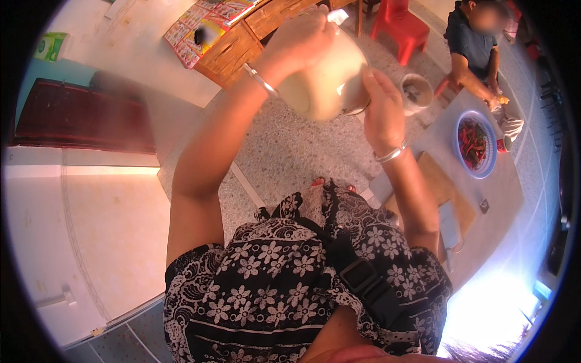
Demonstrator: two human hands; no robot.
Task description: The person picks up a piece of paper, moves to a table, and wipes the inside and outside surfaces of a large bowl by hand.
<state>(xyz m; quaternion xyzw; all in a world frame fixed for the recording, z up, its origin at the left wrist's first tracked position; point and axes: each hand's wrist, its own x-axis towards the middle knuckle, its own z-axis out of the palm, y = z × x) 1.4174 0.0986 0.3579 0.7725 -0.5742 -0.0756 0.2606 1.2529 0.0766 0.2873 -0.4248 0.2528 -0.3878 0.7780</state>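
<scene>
A cream-coloured basin (320,84) is held up and tipped in front of me, its base and outer wall turned towards me. My right hand (385,106) grips its right edge, thumb on the outside. Against the far upper part of the wall lies my left hand (308,41), its fingers curled. A small white piece, perhaps cloth or paper (338,17), sticks out beyond those fingers; how it is pinched is hidden. The inside of the basin is out of sight.
On the table (499,190) at right stand a blue basket of red chillies (474,144), a cup (504,143) and a board (426,181). A seated person (474,50), a bin (415,93), a red plastic chair (401,29) and a wooden desk (229,54) are farther off.
</scene>
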